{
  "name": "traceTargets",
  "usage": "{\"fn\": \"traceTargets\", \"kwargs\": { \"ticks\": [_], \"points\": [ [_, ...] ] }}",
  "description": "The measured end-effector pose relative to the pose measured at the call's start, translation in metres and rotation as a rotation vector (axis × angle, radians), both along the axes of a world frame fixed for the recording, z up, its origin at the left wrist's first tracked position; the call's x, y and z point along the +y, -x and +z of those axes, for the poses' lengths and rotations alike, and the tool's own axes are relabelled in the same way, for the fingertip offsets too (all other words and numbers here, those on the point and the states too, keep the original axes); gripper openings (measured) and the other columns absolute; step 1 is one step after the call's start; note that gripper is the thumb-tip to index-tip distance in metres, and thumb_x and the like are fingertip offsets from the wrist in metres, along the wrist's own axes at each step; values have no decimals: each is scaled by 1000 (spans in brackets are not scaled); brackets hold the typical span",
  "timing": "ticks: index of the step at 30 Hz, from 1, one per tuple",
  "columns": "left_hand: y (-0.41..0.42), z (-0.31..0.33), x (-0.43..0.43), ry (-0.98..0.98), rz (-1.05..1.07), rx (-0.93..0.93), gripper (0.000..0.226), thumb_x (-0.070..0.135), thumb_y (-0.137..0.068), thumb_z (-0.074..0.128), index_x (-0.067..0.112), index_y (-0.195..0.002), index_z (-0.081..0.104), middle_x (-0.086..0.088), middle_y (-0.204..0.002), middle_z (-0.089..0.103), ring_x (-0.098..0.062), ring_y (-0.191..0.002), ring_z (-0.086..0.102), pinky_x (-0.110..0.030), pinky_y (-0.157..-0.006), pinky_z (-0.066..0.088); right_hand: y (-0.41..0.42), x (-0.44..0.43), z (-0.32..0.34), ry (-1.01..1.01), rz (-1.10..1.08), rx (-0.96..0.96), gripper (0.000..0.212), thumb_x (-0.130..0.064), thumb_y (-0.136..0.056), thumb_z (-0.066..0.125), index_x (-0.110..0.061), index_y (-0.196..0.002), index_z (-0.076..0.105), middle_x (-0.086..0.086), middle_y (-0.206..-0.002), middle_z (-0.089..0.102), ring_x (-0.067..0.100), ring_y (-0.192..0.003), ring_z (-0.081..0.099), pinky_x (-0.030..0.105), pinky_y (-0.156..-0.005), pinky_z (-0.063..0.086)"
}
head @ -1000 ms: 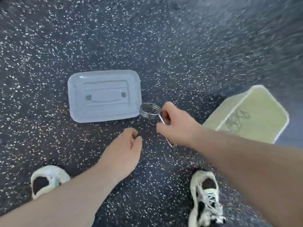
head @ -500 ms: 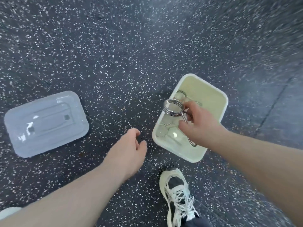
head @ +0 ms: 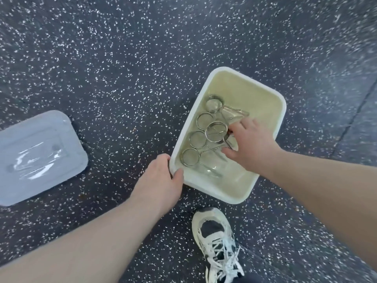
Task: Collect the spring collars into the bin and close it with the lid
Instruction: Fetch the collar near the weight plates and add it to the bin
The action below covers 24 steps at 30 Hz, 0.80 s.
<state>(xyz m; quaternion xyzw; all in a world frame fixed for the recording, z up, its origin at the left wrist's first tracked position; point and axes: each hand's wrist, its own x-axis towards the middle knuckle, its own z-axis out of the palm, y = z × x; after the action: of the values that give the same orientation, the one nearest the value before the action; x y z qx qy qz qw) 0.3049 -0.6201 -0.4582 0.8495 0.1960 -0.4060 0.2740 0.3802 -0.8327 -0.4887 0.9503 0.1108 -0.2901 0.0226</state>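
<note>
Lowering my right hand point(head: 252, 147) into the bin point(head: 263, 94), grip grasping a spring collar point(head: 216, 132); left hand point(head: 161, 180) clenched on its near-left corner. Lid point(head: 38, 156) lies well apart on the floor. Early release risks collars tangling, obstructing lid seating.

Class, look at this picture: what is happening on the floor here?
A person is putting spring collars into a cream bin. The right hand is inside the bin, setting down a spring collar on top of others lying there. The left hand steadies the bin's near corner. The lid lies apart on the floor, to the left, so the bin is not yet closed.
</note>
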Motion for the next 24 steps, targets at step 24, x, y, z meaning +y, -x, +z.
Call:
{"fn": "traceTargets", "kwargs": {
  "ticks": [24],
  "points": [
    [9,-38,14,189,-50,122,36,57,-98,29,31,-114,49,2,-87,69,-19,-77,65,-40,-78,55,-5,23,-76,-5,50,-105,59,-53,-79,68,-11,-118,53,10,-118,54,33,-113,47,44,-89,38]
  ]
}}
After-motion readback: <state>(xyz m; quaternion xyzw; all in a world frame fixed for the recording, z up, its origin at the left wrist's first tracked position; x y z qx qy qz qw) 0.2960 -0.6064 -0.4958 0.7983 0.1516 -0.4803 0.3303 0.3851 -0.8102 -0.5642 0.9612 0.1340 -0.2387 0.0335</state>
